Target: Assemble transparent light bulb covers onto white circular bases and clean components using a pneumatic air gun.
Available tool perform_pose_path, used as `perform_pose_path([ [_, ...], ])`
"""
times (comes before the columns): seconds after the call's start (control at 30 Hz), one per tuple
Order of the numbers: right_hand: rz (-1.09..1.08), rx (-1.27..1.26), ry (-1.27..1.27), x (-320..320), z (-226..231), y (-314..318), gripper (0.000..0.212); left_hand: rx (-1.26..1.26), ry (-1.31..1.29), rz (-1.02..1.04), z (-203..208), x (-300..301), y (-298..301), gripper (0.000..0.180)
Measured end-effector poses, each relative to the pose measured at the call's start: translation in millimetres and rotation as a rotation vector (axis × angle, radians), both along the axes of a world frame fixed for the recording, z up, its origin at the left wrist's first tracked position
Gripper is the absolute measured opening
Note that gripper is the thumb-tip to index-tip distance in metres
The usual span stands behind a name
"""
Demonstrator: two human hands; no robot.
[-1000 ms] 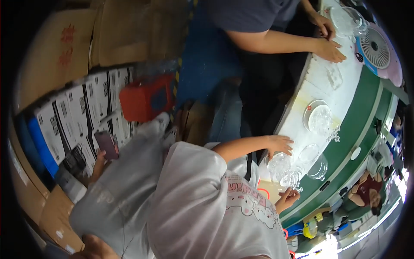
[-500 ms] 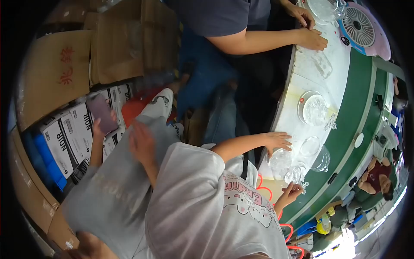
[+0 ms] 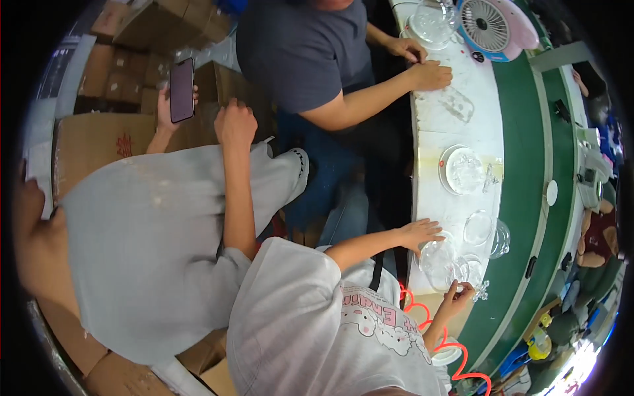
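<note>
My left hand lies open with its fingers spread at the far edge of a clear round dish on the white table. Nearer to me, the fingers of my right hand are pinched beside several small clear pieces; what they hold, if anything, is too small to make out. A clear ring-like part lies between my hands. Beyond it are a clear disc and a clear rounded bowl. Farther along stands a white round dish with clear plastic in it.
A red coiled hose hangs near my right arm. Past the table runs a green conveyor surface. A dark-shirted co-worker's hands are near a pink-and-blue fan. At left, a person in grey holds a phone before cardboard boxes.
The view has swung, so the table and fan appear farther left. The person in grey appears higher, phone raised in view. My hands stay by the same clear parts.
</note>
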State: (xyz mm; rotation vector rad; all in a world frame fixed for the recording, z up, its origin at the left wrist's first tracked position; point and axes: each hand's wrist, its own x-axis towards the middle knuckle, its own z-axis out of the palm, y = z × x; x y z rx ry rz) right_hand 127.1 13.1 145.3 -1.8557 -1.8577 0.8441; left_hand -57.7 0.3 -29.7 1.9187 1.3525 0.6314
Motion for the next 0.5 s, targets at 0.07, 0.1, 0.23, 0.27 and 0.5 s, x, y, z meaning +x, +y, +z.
perform_pose_path([
  [0.07, -0.026, 0.017, 0.003, 4.5, -4.4, -1.5, 0.025, -0.012, 0.016, 0.021, 0.0, 2.4, -0.6, 0.107],
  [0.1, -0.030, 0.009, 0.007, 5.7, -5.6, -3.2, 0.024, 0.004, 0.026, -0.004, 0.0, 3.6, -0.9, 0.107],
  [0.23, -0.044, 0.041, -0.088, -5.1, -1.6, -10.8, 0.022, -0.034, 0.078, -0.008, 0.9, 0.1, 0.9, 0.107],
  [0.27, -0.053, 0.052, -0.117, -5.1, -4.1, -11.2, 0.022, -0.046, 0.079, 0.004, 1.2, 1.7, -0.5, 0.107],
  [0.5, -0.160, 0.185, -0.279, -13.0, -5.4, -6.5, 0.028, 0.038, -0.018, -0.007, 7.0, 2.0, 11.2, 0.094],
])
